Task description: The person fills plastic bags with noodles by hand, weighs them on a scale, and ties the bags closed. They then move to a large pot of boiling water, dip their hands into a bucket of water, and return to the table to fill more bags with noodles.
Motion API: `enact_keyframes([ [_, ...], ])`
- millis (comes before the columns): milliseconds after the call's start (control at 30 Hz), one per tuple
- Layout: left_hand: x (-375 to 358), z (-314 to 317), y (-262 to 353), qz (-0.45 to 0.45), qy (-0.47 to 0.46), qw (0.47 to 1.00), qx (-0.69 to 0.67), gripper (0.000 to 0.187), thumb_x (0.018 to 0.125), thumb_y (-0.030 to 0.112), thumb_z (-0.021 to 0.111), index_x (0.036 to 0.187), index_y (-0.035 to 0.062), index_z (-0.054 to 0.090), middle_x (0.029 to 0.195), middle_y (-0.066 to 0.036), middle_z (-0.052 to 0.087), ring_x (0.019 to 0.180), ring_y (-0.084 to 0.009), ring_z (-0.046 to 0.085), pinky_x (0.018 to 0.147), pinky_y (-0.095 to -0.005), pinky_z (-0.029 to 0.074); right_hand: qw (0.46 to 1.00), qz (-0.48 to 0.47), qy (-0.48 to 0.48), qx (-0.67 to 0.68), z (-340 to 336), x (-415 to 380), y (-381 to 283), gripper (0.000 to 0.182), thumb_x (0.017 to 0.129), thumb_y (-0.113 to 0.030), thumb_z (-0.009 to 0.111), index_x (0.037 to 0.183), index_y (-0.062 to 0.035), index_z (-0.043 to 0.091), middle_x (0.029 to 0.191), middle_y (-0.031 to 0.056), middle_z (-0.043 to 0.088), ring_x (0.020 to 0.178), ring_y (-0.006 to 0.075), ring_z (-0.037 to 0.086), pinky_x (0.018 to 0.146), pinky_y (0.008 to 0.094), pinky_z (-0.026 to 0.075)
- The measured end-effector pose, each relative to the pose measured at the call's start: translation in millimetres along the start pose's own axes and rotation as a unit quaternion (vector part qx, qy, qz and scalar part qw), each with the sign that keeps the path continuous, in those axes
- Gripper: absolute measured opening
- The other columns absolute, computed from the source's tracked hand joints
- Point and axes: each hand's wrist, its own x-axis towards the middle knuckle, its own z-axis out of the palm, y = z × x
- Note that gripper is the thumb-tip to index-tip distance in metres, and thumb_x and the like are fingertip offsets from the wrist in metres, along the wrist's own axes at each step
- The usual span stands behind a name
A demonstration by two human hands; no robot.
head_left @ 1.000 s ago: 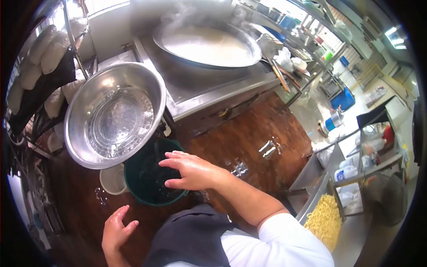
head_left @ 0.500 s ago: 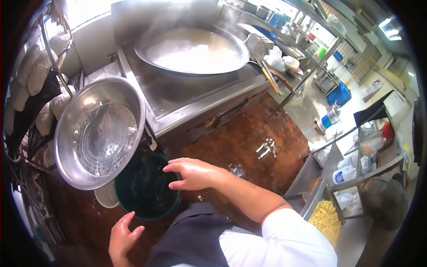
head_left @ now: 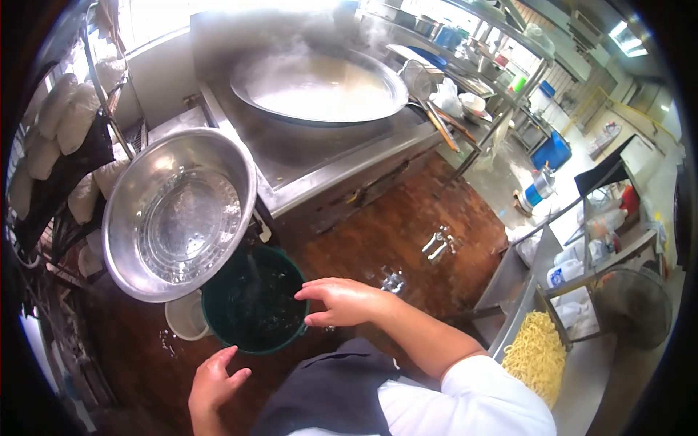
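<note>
My right hand (head_left: pixel 342 301) hangs open, wet, at the right rim of a dark green bucket (head_left: pixel 254 299) that stands on the brown floor. My left hand (head_left: pixel 214 381) is open too, low and close to my dark apron, just below the bucket. Neither hand holds anything. A large steel basin (head_left: pixel 178 214) with water in it sits to the upper left of the bucket, its edge over the bucket's rim. A small white tub (head_left: pixel 185 317) stands on the floor left of the bucket.
A big steaming wok (head_left: pixel 320 86) sits on a steel stove (head_left: pixel 342 156) ahead. Racks with white bags (head_left: pixel 69 116) line the left. A steel counter with yellow noodles (head_left: pixel 534 356) is at the right. A fan (head_left: pixel 632 305) stands far right.
My right hand moved from over the bucket to its right rim. My left hand shifted slightly right. The view swayed a little.
</note>
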Motion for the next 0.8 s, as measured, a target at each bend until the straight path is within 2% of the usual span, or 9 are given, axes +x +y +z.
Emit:
enact_keyframes([
  [133,17,2,17,0.001,0.000,0.999,0.034,0.062,0.077,0.032,0.078,0.129,0.0020,0.062,0.129,-0.018,0.063,0.121,-0.0311,0.060,0.103,-0.0381,0.048,1.000,0.001,0.021,0.008,-15,-15,34,0.060,0.090,-0.039,0.067,0.139,-0.0088,0.054,0.148,0.0182,0.047,0.138,0.0322,0.043,0.115,0.0410,0.035],
  [233,52,19,53,-0.006,-0.038,0.997,0.062,0.064,0.076,0.033,0.078,0.132,0.0062,0.061,0.129,-0.018,0.064,0.116,-0.0291,0.063,0.098,-0.0358,0.050,0.998,-0.017,0.065,0.018,-35,-33,76,0.055,0.089,-0.035,0.067,0.135,-0.0069,0.057,0.140,0.0129,0.056,0.132,0.0307,0.050,0.110,0.0395,0.041],
  [300,82,39,94,-0.009,-0.038,0.997,0.073,0.065,0.076,0.034,0.079,0.132,0.0073,0.061,0.127,-0.017,0.064,0.115,-0.0276,0.064,0.096,-0.0353,0.051,0.996,-0.017,0.083,0.019,-60,-54,113,0.055,0.089,-0.035,0.067,0.135,-0.0068,0.057,0.140,0.0139,0.056,0.130,0.0314,0.051,0.109,0.0392,0.041],
  [400,142,73,170,0.062,-0.059,0.992,0.092,0.065,0.077,0.036,0.079,0.133,0.0072,0.060,0.129,-0.016,0.064,0.117,-0.0277,0.063,0.097,-0.0357,0.050,0.995,0.026,0.085,0.053,-106,-96,179,0.056,0.090,-0.038,0.065,0.136,-0.0065,0.056,0.140,0.0155,0.056,0.129,0.0319,0.052,0.109,0.0400,0.042],
  [433,162,86,202,0.078,-0.073,0.990,0.096,0.065,0.078,0.036,0.078,0.134,0.0073,0.060,0.130,-0.016,0.063,0.119,-0.0281,0.062,0.099,-0.0360,0.050,0.991,0.063,0.090,0.073,-117,-113,202,0.057,0.091,-0.039,0.065,0.137,-0.0063,0.055,0.140,0.0158,0.056,0.129,0.0320,0.052,0.108,0.0403,0.042],
  [633,277,148,347,0.177,-0.187,0.958,0.125,0.061,0.084,0.037,0.075,0.135,0.0080,0.058,0.135,-0.015,0.060,0.124,-0.0296,0.059,0.104,-0.0363,0.047,0.975,0.127,0.148,0.108,-185,-210,318,0.059,0.092,-0.043,0.066,0.139,-0.0094,0.054,0.134,0.0157,0.060,0.124,0.0318,0.058,0.104,0.0395,0.046],
  [700,317,162,381,0.225,-0.200,0.942,0.148,0.061,0.084,0.036,0.075,0.135,0.0076,0.058,0.133,-0.015,0.062,0.122,-0.0300,0.060,0.103,-0.0372,0.048,0.954,0.158,0.195,0.164,-202,-231,346,0.059,0.092,-0.044,0.066,0.139,-0.0101,0.054,0.134,0.0154,0.060,0.123,0.0301,0.058,0.102,0.0385,0.047],
  [733,338,169,398,0.231,-0.206,0.938,0.154,0.061,0.084,0.036,0.075,0.135,0.0076,0.058,0.133,-0.015,0.062,0.122,-0.0300,0.060,0.103,-0.0372,0.048,0.940,0.164,0.219,0.202,-205,-238,364,0.060,0.091,-0.043,0.066,0.138,-0.0067,0.054,0.135,0.0177,0.060,0.123,0.0318,0.059,0.103,0.0390,0.047],
  [800,383,182,436,0.253,-0.217,0.934,0.128,0.056,0.083,0.033,0.075,0.131,0.0067,0.061,0.127,-0.015,0.065,0.117,-0.0299,0.063,0.100,-0.0379,0.049,0.921,0.222,0.229,0.222,-212,-251,392,0.061,0.091,-0.044,0.067,0.137,-0.0071,0.054,0.132,0.0180,0.061,0.122,0.0317,0.059,0.103,0.0388,0.047],
])
